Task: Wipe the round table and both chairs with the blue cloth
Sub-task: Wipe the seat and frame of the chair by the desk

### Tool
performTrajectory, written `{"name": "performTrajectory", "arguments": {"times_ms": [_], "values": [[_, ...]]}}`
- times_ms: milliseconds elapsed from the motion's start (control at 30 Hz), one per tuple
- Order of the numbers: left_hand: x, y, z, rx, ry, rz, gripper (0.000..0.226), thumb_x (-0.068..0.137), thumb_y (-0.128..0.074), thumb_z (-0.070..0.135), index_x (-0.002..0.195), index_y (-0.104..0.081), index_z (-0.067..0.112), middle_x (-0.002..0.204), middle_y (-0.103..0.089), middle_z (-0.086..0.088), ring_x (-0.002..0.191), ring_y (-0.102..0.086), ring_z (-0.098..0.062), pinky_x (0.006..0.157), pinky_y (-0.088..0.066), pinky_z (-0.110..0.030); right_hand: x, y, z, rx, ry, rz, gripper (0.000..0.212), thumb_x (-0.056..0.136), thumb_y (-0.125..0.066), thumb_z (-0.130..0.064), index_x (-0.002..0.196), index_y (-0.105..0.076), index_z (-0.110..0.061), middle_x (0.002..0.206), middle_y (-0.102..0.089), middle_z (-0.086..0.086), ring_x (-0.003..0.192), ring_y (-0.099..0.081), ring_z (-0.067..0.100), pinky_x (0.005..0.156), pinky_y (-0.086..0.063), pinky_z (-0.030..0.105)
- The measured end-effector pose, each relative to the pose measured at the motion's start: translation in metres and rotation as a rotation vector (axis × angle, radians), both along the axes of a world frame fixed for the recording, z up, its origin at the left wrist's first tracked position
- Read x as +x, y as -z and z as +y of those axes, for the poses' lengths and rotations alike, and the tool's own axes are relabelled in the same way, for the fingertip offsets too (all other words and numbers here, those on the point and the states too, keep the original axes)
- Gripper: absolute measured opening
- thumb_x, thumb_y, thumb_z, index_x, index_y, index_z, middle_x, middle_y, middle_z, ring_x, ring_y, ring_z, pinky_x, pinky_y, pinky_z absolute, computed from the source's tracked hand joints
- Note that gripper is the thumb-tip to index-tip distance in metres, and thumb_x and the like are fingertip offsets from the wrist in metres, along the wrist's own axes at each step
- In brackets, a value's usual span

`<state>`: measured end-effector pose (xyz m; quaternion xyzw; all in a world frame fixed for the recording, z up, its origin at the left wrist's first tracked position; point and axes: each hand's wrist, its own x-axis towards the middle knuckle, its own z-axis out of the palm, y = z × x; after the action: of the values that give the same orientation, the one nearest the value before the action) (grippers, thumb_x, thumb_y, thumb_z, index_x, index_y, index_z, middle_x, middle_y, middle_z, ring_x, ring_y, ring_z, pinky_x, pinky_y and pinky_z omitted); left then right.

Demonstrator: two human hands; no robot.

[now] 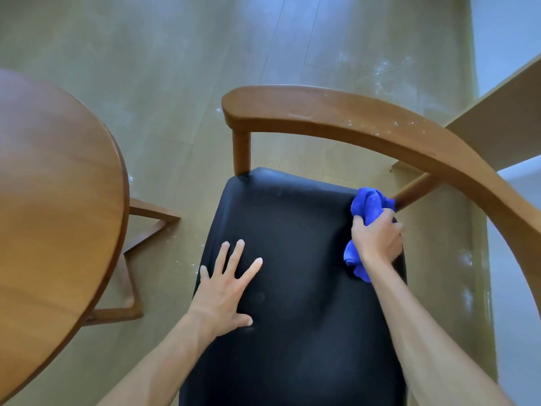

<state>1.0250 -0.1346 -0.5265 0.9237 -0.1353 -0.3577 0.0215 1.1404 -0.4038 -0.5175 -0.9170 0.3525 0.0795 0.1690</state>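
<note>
**Blue cloth at the back corner of the chair seat**

The right hand [377, 235] grips the bunched blue cloth [369, 203], fingers curled round it, and holds it against the far right corner of the black seat [295, 259] of a wooden chair [330, 111]. The cloth touches the seat just beside the slanted wooden spindle [415, 190] that rises to the curved backrest; a tail of the cloth hangs out below the wrist. The left hand [227, 291] lies flat on the near left part of the seat, fingers straight and spread, palm down, holding nothing.

The chair's curved backrest arches over the far side of the seat from a rounded end at the upper middle round to the right edge of the view. Pale specks dot its top near the right side. The round table [55, 186] fills the left side of the view, apart from the chair, with its wooden base [137, 238] showing beneath the rim. The wood-look floor [175, 68] carries scattered white specks near the table base and beyond the backrest. Only one chair is in view.
</note>
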Motion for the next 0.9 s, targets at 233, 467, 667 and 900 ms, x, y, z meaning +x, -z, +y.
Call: {"name": "performTrajectory", "arguments": {"times_ms": [233,467,667,900], "values": [[-0.001,0.006,-0.001,0.013,-0.005,0.007,0.114,0.076,-0.068,0.058,0.149,0.018,0.039,0.145,0.048,-0.004,0.136,0.041,-0.033,0.113,-0.017,-0.062,0.038,0.006,0.134,-0.09,-0.411,-0.039,0.049,0.09,-0.057,-0.038,0.126,-0.042,-0.008,0.123,-0.046,0.019,0.103,-0.052,0.036,0.075,-0.046,0.037],[0.0,0.005,0.0,-0.004,-0.05,0.001,0.117,0.071,-0.069,0.062,0.147,0.017,0.045,0.144,0.049,0.002,0.14,0.037,-0.028,0.115,-0.017,-0.056,0.013,0.015,0.16,-0.14,-1.144,-0.096,0.039,0.086,-0.061,-0.026,0.121,-0.045,-0.018,0.114,-0.05,0.008,0.092,-0.05,0.025,0.06,-0.033,0.031],[0.001,0.008,0.003,-0.027,-0.045,-0.034,0.115,0.07,-0.068,0.066,0.147,0.014,0.047,0.137,0.054,0.009,0.138,0.04,-0.024,0.114,-0.019,-0.056,0.029,0.007,-0.014,-0.188,-0.612,0.003,0.041,0.09,-0.059,-0.034,0.125,-0.047,-0.017,0.114,-0.053,0.016,0.103,-0.054,0.037,0.073,-0.045,0.04],[0.0,0.011,0.004,-0.045,-0.061,-0.045,0.116,0.07,-0.071,0.063,0.149,0.011,0.045,0.15,0.043,0.004,0.14,0.037,-0.026,0.113,-0.021,-0.058,-0.045,0.008,-0.009,0.01,-0.321,-0.041,0.031,0.088,-0.059,-0.027,0.115,-0.053,-0.014,0.105,-0.054,0.014,0.091,-0.055,0.037,0.07,-0.045,0.038]]}}
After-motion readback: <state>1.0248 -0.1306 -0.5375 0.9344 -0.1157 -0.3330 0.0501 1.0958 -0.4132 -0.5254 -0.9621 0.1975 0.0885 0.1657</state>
